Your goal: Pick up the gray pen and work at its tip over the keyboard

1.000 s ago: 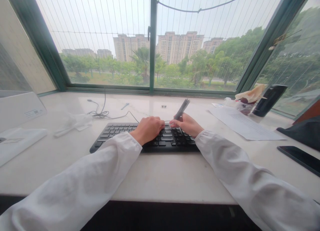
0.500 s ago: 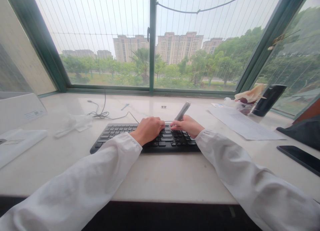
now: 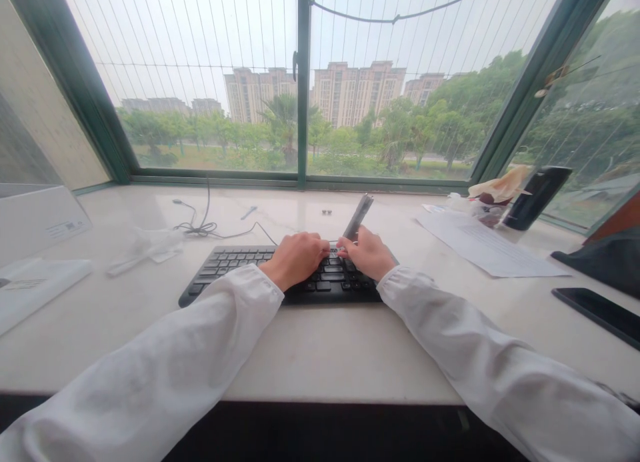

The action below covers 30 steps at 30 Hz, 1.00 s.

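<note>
Head view: on white counter (image 3: 310, 355), recorded black keyboard (image 3: 331, 277) lying flat, with left hand (image 3: 296, 261) curled low over its middle (cannot tell whether gripping anything) and right hand (image 3: 371, 254) closed around a slim grey tool (image 3: 359, 217), tilted up above the keyboard's far edge. Judged to be close fingertip work between the two hands, calling next for a steadied keyboard and fine control of the tool's hidden lower end, with two small dark pieces (image 3: 327, 212) noted just beyond.

2 arms (image 3: 145, 362) extended, left hand (image 3: 295, 257) palm-down, right hand (image 3: 371, 254) curled
</note>
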Available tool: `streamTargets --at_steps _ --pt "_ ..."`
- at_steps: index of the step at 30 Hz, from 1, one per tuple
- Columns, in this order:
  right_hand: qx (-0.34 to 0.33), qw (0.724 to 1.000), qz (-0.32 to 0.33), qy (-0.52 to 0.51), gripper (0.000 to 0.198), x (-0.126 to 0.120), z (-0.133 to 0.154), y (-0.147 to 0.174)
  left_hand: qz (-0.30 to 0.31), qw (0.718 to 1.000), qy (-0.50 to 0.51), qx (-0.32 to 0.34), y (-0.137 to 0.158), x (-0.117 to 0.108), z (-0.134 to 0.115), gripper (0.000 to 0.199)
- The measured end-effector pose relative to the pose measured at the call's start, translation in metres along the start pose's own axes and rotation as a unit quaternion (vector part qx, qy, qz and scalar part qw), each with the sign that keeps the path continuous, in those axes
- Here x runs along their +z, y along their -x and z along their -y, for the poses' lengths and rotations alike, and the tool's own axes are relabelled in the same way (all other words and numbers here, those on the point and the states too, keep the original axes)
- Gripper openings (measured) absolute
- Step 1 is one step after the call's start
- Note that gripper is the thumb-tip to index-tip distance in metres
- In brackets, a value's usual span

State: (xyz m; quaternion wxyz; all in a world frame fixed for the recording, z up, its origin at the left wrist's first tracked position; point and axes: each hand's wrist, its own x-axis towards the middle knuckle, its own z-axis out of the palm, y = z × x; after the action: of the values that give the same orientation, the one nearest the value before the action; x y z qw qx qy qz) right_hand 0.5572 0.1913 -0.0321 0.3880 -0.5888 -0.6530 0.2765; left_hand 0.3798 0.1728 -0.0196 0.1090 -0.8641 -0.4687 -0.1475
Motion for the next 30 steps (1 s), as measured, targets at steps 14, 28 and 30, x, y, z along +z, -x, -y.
streamTargets --at_steps 14,28,30 --pt "-0.070 0.996 0.038 -0.028 0.009 0.003 -0.003 -0.001 0.004 1.000 0.013 0.003 0.000 -0.003 -0.004 0.026" --pt "-0.094 0.985 0.082 0.122 0.021 -0.034 0.001 -0.007 -0.005 1.000 0.021 0.000 -0.001 -0.001 -0.002 0.025" --pt "-0.100 0.984 0.090 0.114 0.021 -0.034 0.001 -0.007 -0.007 1.000 0.021 -0.002 -0.001 0.000 -0.002 0.025"
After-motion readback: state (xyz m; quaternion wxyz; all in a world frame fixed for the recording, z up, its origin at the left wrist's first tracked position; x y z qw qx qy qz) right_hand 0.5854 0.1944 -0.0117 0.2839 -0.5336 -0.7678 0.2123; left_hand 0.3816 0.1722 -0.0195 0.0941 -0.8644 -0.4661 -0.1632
